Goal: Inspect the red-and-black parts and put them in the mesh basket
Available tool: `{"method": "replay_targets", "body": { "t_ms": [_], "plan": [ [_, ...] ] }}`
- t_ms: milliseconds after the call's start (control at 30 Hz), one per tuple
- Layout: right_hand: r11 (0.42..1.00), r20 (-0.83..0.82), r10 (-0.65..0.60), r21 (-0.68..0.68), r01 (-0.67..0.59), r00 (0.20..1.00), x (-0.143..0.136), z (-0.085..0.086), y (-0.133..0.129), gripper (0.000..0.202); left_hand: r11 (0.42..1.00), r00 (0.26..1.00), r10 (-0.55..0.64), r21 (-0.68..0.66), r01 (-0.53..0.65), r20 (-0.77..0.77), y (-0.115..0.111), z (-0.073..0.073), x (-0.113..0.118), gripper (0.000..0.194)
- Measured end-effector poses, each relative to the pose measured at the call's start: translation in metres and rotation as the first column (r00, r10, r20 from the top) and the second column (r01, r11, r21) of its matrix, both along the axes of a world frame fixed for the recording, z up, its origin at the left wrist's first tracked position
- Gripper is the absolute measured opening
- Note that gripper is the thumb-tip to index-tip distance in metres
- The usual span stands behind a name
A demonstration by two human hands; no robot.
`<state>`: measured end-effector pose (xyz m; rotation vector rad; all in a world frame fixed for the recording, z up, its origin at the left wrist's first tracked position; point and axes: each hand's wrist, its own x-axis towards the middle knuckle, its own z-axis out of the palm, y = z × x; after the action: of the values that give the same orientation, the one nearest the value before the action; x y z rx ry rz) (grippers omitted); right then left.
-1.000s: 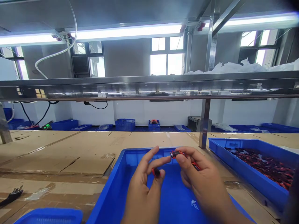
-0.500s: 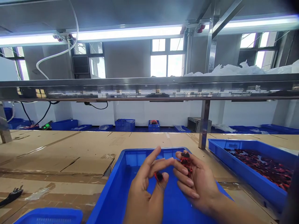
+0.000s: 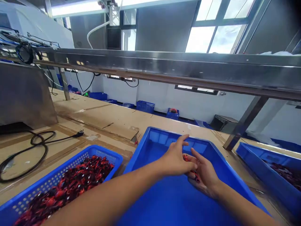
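My right hand (image 3: pixel 208 175) is cupped palm up above a large blue tray (image 3: pixel 138 153), its fingers curled around several small red-and-black parts (image 3: pixel 197 178). Over that palm is my left hand (image 3: pixel 175 158), thumb reaching across it and index finger stretched away. Another small red part (image 3: pixel 186 157) shows between the left thumb and fingers; the exact grip is partly hidden. Left of the tray, beneath my left forearm, a blue perforated basket (image 3: pixel 118 160) holds a heap of similar red-and-black pieces (image 3: pixel 77 175).
Another blue bin (image 3: pixel 256 166) with dark red pieces stands at the right. A black power cord with a plug (image 3: pixel 78 134) lies on the cardboard-covered bench (image 3: pixel 117 116). A metal shelf beam (image 3: pixel 150 64) crosses above, with a post (image 3: pixel 244 122) at right.
The view has turned left and down, bringing the full basket and the cord into sight. My left hand has moved from beside the right hand to over its palm.
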<state>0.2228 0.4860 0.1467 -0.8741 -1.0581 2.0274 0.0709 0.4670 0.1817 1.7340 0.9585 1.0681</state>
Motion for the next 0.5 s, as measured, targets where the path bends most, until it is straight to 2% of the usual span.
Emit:
{"method": "replay_targets", "body": {
  "t_ms": [67, 100, 200, 267, 367, 500],
  "plan": [
    [1.000, 0.030, 0.000, -0.022, 0.000, 1.000, 0.000, 0.000, 0.001, 0.043, 1.000, 0.998, 0.024, -0.006, -0.025, -0.052, 0.006, -0.001, -0.003, 0.106],
    [1.000, 0.047, 0.002, -0.028, 0.000, 0.999, 0.001, -0.001, 0.002, 0.041, 0.999, 0.995, 0.046, -0.013, -0.047, -0.086, 0.008, -0.001, -0.003, 0.104],
    [1.000, 0.086, -0.006, -0.013, 0.008, 0.996, 0.007, -0.004, 0.007, 0.039, 0.987, 0.967, 0.130, -0.060, -0.146, -0.220, 0.008, -0.003, -0.006, 0.078],
    [1.000, 0.105, -0.015, 0.016, 0.013, 0.994, 0.013, -0.005, 0.012, 0.036, 0.974, 0.925, 0.170, -0.083, -0.210, -0.339, -0.004, -0.010, -0.011, 0.072],
    [0.998, 0.139, -0.022, 0.057, 0.014, 0.990, 0.021, -0.005, 0.019, 0.031, 0.961, 0.839, 0.188, -0.082, -0.266, -0.510, -0.046, -0.024, -0.024, 0.065],
    [0.995, 0.178, -0.025, 0.102, 0.007, 0.984, 0.026, -0.005, 0.019, 0.028, 0.950, 0.743, 0.085, -0.172, -0.262, -0.664, -0.122, -0.035, -0.044, 0.055]
  ]
}}
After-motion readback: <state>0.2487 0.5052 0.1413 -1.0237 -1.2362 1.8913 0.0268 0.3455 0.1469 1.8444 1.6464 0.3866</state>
